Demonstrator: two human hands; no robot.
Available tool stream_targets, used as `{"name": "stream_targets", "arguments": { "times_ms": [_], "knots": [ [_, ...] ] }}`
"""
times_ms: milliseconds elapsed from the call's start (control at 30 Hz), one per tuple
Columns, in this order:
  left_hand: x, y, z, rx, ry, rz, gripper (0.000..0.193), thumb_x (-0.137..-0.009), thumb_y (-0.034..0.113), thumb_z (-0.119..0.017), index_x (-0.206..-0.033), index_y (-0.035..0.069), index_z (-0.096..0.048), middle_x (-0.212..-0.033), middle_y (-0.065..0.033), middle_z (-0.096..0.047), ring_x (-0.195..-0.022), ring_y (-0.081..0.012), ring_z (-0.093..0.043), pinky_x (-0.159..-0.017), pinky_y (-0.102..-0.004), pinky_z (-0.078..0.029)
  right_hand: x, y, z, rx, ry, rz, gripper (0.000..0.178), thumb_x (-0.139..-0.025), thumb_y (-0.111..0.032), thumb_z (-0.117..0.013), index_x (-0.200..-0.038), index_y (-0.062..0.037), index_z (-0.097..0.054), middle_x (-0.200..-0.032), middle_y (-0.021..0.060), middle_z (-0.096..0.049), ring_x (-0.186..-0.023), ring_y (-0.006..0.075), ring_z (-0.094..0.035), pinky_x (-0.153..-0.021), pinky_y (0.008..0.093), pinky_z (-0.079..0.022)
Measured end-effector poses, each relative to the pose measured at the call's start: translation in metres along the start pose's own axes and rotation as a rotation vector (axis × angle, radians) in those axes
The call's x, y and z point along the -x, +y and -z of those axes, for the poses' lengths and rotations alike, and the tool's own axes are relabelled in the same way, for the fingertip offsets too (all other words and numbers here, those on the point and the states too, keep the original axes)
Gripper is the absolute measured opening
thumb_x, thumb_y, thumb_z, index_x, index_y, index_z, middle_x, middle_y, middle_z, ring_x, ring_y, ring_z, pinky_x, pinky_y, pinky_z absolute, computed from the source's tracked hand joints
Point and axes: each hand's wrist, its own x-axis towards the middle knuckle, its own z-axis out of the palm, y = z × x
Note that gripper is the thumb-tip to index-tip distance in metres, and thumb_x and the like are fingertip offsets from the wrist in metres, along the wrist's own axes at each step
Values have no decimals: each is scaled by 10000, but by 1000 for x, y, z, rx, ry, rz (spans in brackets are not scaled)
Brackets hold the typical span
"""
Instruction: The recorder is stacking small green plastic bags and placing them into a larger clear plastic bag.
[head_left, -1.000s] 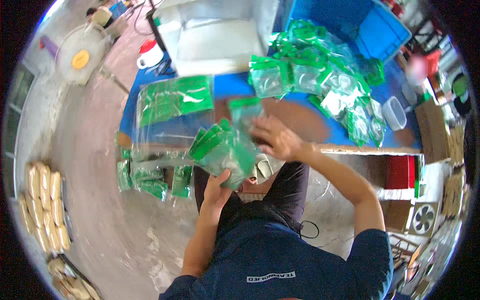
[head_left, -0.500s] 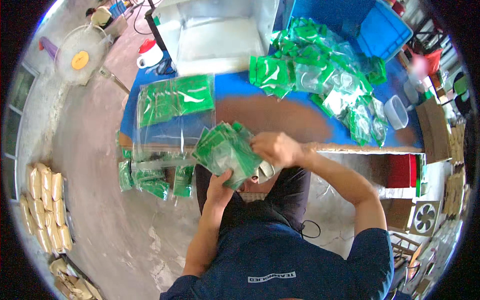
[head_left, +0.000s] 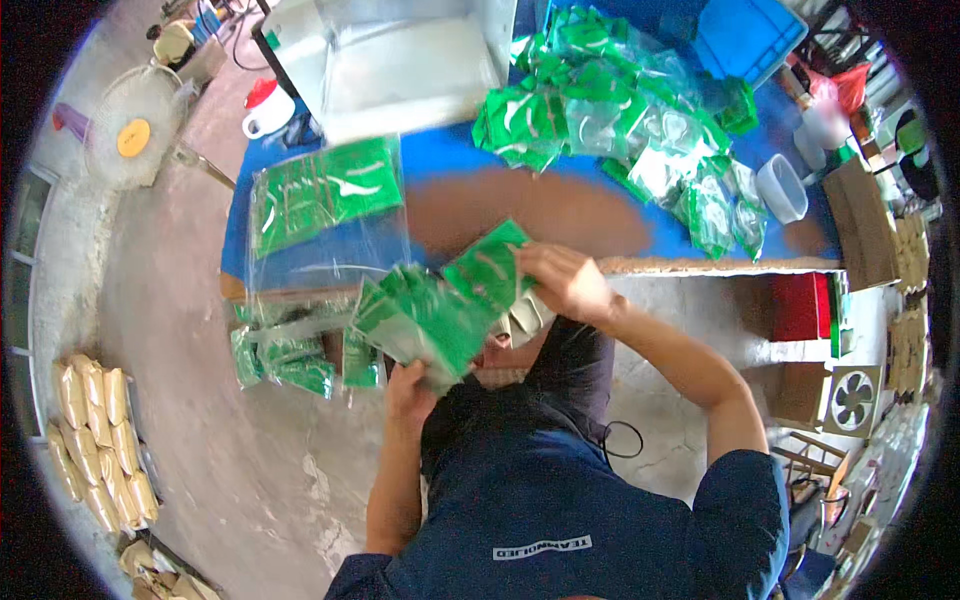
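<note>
In my left hand [head_left: 410, 392] is a fanned bundle of green plastic packets [head_left: 415, 322], pinched at its lower edge with my thumb on top. My right hand [head_left: 568, 282] grips one green packet [head_left: 488, 270] by its right end. That packet's other end reaches the bundle's right side; whether they touch I cannot tell. Beyond my left hand, a large clear plastic bag [head_left: 335, 258] lies over the table edge with a row of green packets [head_left: 325, 190] inside or under it. A heap of loose green packets [head_left: 620, 115] covers the table's far right.
The blue-topped table [head_left: 450, 150] has a worn brown patch. On it stand a metal tray-like box [head_left: 410, 75], a white cup with red lid [head_left: 268, 108], a blue crate [head_left: 745, 40] and a white tub [head_left: 782, 190]. More green packets [head_left: 295, 360] hang below the left edge.
My right hand, empty-looking beside the bundle before, now draws a single green packet out on the right. My left hand and the bundle have shifted left and slightly down.
</note>
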Motion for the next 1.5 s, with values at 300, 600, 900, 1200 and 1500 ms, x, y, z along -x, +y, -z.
{"name": "stream_targets", "arguments": {
  "times_ms": [300, 600, 900, 1200, 1500],
  "knots": [
    [-35, -8, -18, -229, 77, -66, 707, -944, 531, -506, -1463, 85, -327, -1438, -83, -453, -1307, -243, -452, -1085, -441, -395, -67, -85, 38, -785, -61, -696, 197, -877, -174, -692, -991, -15, -672, -853, 94, -703, -782, 110, -647, -704, 297, -517],
    [-38, -17, -54, -373, 246, -66, 600, -856, 29, -671, -1396, 63, -413, -1349, -114, -508, -1232, -266, -512, -1061, -428, -418, -122, 30, 21, 33, 345, -330, 587, -845, -471, -668, -1186, -3, -570, -1149, 247, -588, -1094, 374, -580, -923, 483, -468],
    [-9, -5, -2, -147, 100, -96, 643, -814, 67, -723, -1373, 29, -408, -1299, -97, -543, -1202, -291, -542, -1029, -481, -449, -38, -2, -6, 336, -148, -234, 942, -773, -616, -680, -1371, 55, -396, -1448, 255, -395, -1375, 416, -335, -1144, 485, -276],
    [-26, 5, -42, -401, 152, 0, 520, -858, 59, -650, -1341, 20, -461, -1236, -110, -598, -1129, -283, -592, -977, -429, -486, -63, -43, 110, -231, 385, -363, 218, -676, -76, -707, -891, -67, -671, -1191, 138, -623, -1204, 329, -515, -1021, 446, -408],
    [-48, -23, -58, 69, 188, 80, 502, -899, 55, -630, -1358, 22, -428, -1339, -111, -525, -1199, -236, -542, -1032, -417, -445, -59, -90, 20, -153, -143, -69, 695, -807, -63, -549, -1460, -133, -326, -1433, 193, -404, -1263, 395, -479, -1016, 444, -464]
  ]
}}
